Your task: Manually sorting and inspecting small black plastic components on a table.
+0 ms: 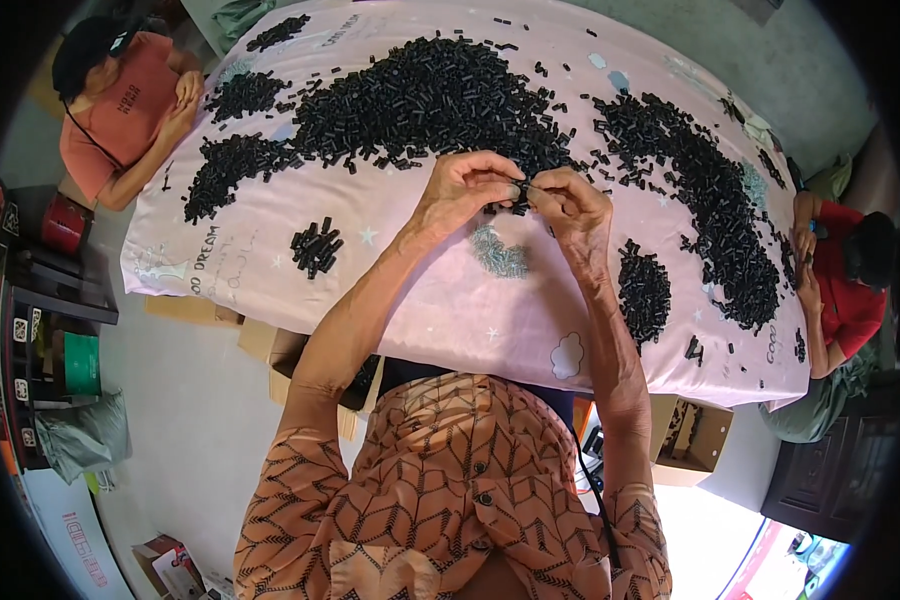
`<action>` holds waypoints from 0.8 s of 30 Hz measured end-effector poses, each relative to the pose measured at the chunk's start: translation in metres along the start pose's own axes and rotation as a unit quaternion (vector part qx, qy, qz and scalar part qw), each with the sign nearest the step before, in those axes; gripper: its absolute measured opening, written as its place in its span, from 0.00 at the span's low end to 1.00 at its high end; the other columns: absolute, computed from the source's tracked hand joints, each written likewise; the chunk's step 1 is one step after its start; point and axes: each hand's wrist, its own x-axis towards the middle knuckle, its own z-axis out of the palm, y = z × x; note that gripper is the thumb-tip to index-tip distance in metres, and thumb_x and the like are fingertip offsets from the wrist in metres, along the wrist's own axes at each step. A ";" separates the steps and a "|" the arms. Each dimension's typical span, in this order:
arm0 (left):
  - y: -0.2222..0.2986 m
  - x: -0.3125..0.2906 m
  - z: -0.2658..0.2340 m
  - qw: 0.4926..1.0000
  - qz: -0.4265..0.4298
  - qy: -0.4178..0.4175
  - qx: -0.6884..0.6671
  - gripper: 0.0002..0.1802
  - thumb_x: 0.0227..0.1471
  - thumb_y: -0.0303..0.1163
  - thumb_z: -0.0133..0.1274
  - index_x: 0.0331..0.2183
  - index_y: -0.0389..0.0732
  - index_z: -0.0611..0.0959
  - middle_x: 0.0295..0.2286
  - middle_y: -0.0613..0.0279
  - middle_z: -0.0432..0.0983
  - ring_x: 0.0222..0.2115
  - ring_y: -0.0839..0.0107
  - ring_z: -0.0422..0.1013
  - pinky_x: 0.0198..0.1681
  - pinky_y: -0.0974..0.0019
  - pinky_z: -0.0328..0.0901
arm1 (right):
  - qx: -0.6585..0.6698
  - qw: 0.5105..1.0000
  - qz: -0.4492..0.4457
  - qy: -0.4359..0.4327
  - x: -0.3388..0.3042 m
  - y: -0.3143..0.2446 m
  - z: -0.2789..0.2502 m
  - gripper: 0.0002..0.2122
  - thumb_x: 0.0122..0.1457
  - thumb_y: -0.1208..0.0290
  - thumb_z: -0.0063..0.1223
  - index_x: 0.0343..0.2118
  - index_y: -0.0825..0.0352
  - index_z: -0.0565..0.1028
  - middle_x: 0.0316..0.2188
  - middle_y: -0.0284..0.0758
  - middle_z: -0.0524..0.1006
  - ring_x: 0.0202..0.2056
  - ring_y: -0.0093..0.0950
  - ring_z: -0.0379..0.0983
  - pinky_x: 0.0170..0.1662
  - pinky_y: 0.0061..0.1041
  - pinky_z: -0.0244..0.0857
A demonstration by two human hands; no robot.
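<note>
Above the pale pink cloth, my left hand [467, 188] and my right hand [576, 208] meet, fingertips nearly touching. Between them is a small black plastic piece [524, 186], pinched by thumb and fingers of both hands; its finer details are too small to make out. Just below my hands lies a small heap of thin silvery metal bits [500, 252]. Behind them spreads a large pile of short black tube-like pieces [420, 95]. A smaller cluster of black pieces [316, 248] sits left of my left forearm, and another heap [644, 292] is right of my right forearm.
The cloth-covered table [450, 325] carries more black heaps along its left and right sides. One person [120, 120] sits at the left edge, another person [850, 290] at the right. Cardboard boxes [710, 440] stand under the near edge.
</note>
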 end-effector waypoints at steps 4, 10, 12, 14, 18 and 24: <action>-0.001 0.000 0.001 1.000 0.000 -0.001 0.018 0.10 0.46 0.19 0.55 0.35 0.34 0.81 0.27 0.62 0.78 0.27 0.79 0.73 0.30 0.77 0.68 | -0.047 0.999 -0.026 0.000 0.000 -0.001 -0.002 0.03 0.52 0.85 0.54 0.29 0.72 0.75 0.28 0.30 0.75 0.27 0.16 0.71 0.31 0.13 0.65; 0.002 -0.005 -0.002 0.999 -0.029 -0.041 0.004 0.09 0.46 0.20 0.55 0.34 0.31 0.80 0.26 0.59 0.78 0.26 0.76 0.74 0.31 0.74 0.69 | 0.043 0.993 0.081 -0.070 -0.001 -0.012 -0.011 0.02 0.50 0.84 0.57 0.27 0.71 0.77 0.23 0.33 0.77 0.25 0.18 0.71 0.28 0.16 0.66; 0.004 -0.007 0.000 0.995 -0.069 -0.069 -0.027 0.10 0.46 0.20 0.55 0.34 0.29 0.80 0.26 0.56 0.78 0.27 0.73 0.75 0.33 0.72 0.70 | 0.073 0.984 0.135 -0.090 0.001 -0.010 -0.016 0.03 0.49 0.85 0.55 0.27 0.72 0.75 0.22 0.35 0.76 0.22 0.21 0.71 0.26 0.18 0.65; 0.003 -0.003 0.000 0.994 -0.065 -0.087 -0.029 0.10 0.46 0.19 0.55 0.35 0.29 0.79 0.26 0.55 0.78 0.27 0.71 0.75 0.34 0.71 0.71 | 0.104 0.972 0.184 -0.105 0.005 -0.003 -0.022 0.03 0.49 0.82 0.57 0.27 0.71 0.75 0.22 0.35 0.76 0.22 0.22 0.71 0.26 0.18 0.65; -0.011 0.002 -0.006 0.982 -0.077 -0.054 -0.163 0.09 0.47 0.18 0.54 0.35 0.30 0.79 0.27 0.53 0.78 0.27 0.69 0.76 0.34 0.70 0.72 | 0.111 0.966 0.216 -0.087 0.005 0.006 -0.018 0.03 0.51 0.77 0.58 0.28 0.69 0.75 0.22 0.33 0.76 0.22 0.20 0.70 0.26 0.17 0.64; -0.014 0.008 -0.031 0.966 -0.060 0.012 -0.253 0.10 0.51 0.21 0.53 0.38 0.35 0.79 0.31 0.57 0.77 0.32 0.71 0.75 0.38 0.70 0.71 | -0.069 0.989 0.057 -0.121 -0.002 0.019 -0.007 0.02 0.51 0.83 0.53 0.27 0.72 0.77 0.22 0.30 0.74 0.23 0.18 0.68 0.25 0.17 0.61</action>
